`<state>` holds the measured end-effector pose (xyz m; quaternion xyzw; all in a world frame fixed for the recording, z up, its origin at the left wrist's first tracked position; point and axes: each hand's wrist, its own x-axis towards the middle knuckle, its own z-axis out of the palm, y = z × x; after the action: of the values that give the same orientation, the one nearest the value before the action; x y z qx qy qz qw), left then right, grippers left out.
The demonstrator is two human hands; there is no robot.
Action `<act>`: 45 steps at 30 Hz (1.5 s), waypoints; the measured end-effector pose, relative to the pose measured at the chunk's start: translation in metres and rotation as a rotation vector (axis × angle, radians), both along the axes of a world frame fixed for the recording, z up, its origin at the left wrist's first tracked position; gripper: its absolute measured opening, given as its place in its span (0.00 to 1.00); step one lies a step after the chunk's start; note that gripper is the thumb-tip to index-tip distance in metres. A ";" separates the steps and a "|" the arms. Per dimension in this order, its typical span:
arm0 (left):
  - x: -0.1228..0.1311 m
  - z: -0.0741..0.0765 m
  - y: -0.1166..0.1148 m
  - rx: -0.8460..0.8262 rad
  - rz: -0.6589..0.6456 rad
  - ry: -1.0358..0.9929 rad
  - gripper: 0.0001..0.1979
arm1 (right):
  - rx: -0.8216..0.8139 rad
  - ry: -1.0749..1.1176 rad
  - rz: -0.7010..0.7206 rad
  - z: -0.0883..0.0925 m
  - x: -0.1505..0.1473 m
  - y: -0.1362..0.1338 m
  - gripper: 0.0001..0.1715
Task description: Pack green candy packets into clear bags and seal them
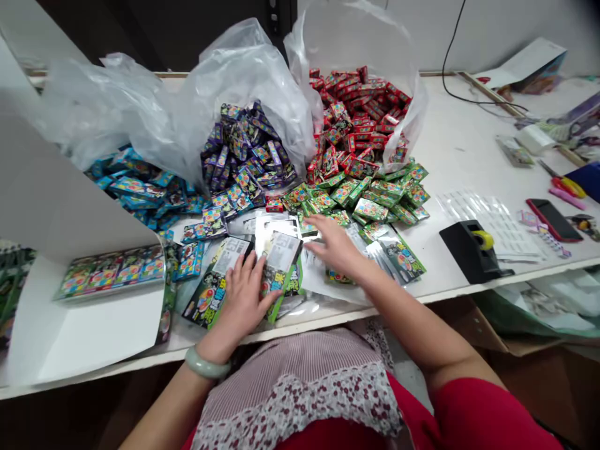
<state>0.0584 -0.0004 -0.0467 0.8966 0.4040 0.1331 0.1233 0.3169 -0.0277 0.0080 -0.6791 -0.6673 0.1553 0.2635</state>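
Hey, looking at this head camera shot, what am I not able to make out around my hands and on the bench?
All in the head view:
- Part of the black packet: covered by the left hand.
- Whatever lies beneath the right hand: hidden by the hand itself.
- Fine print on the white label: too small and blurred.
- Lower layers of red boxes: hidden by boxes on top.
- Far side of the white panel: cut off by the left edge.

The left hand lies palm down with fingers spread forward and thumb out to the right, while the right hand points leftward, thumb apart from its loosely extended fingers, both forearms slanting inward from the sides.
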 end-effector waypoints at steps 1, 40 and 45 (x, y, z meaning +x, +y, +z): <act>0.003 0.004 -0.001 0.013 0.018 -0.038 0.33 | 0.038 0.021 -0.055 0.004 0.017 -0.006 0.21; 0.144 0.020 0.021 -1.288 0.513 -1.095 0.10 | 0.106 -0.073 0.155 -0.045 0.038 -0.128 0.12; 0.141 0.022 0.017 -1.310 0.455 -1.019 0.09 | 0.154 0.314 -0.175 -0.050 0.041 -0.128 0.07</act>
<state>0.1990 0.0169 -0.0251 0.3728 0.4645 0.2807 0.7526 0.3577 -0.1562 -0.0422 -0.6799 -0.5662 0.1843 0.4280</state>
